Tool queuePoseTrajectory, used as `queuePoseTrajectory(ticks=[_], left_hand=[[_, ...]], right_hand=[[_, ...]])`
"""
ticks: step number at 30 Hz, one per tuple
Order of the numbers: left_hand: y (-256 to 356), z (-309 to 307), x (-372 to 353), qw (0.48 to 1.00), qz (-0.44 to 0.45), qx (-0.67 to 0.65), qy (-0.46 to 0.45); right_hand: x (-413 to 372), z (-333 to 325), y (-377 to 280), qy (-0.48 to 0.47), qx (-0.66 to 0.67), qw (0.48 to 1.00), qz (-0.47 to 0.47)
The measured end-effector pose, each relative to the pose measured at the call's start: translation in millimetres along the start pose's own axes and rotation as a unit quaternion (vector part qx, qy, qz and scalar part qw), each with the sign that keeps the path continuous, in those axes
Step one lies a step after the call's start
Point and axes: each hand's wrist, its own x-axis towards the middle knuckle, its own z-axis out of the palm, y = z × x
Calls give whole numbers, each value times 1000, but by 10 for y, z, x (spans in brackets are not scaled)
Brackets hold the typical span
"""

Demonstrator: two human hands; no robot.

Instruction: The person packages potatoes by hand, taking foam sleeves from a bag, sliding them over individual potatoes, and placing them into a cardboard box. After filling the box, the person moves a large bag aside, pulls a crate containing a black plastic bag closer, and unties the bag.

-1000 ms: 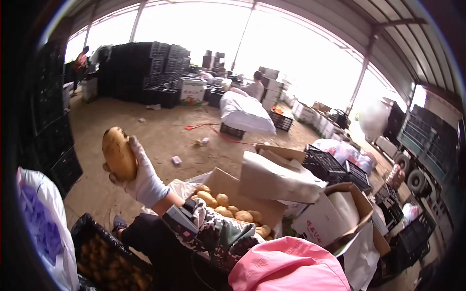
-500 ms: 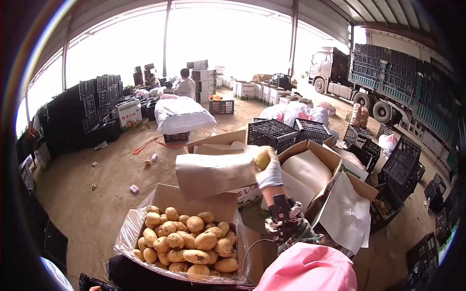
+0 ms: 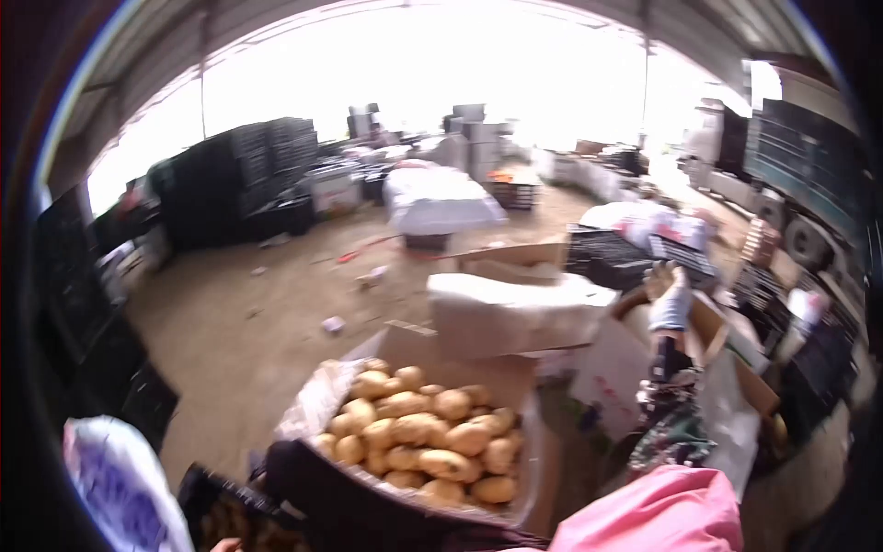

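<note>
My right hand [image 3: 669,299], in a pale glove with bare fingertips, is raised over an open carton [image 3: 635,368] to the right. Its fingers look spread and I see no potato in them, though the hand is blurred. Only a sliver of my left hand [image 3: 226,546] shows at the bottom edge, beside a dark crate [image 3: 244,492] with brownish contents; its fingers are mostly hidden. In front of me, a plastic-lined box [image 3: 538,460] is filled with potatoes [image 3: 423,431]. A pale sheet [image 3: 515,313] drapes over another carton behind it.
Black crates [image 3: 607,256] stand behind the right carton, and more [image 3: 814,368] lie at the far right. A large white sack [image 3: 441,198] rests on a crate farther back. Stacked crates [image 3: 212,189] line the left. A truck [image 3: 809,166] is parked at the right.
My view has swung left, so the scene sits farther right. My right hand has moved right, from above the pale sheet to the right carton; the potato it held is no longer visible.
</note>
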Motion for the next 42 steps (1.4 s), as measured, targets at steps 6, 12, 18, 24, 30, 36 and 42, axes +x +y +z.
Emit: queuePoseTrajectory(ticks=[6,12,18,24,30,36,42], left_hand=[[360,-378,-1141,984,-133,43,109],[68,-325,-1663,951,-199,-100,213],[-57,-417,-1616,920,-270,-65,278],[-169,-705,-1405,902,-259,-63,339],[-157,-524,-1283,834,-172,-24,524],[191,-128,-1129,902,-141,-85,399],[435,518,-938,882,-134,-292,346]], right_hand=[[-2726,3306,1290,-555,24,778,293],[-6814,4456,1622,-878,-79,382,279],[-10111,4398,2745,-922,12,381,-75],[-11364,4192,3143,-869,-124,422,-228],[-10274,3982,2568,-874,80,440,-190],[-8718,3286,1725,-968,12,250,12],[-6516,3287,1264,-925,-106,323,167]])
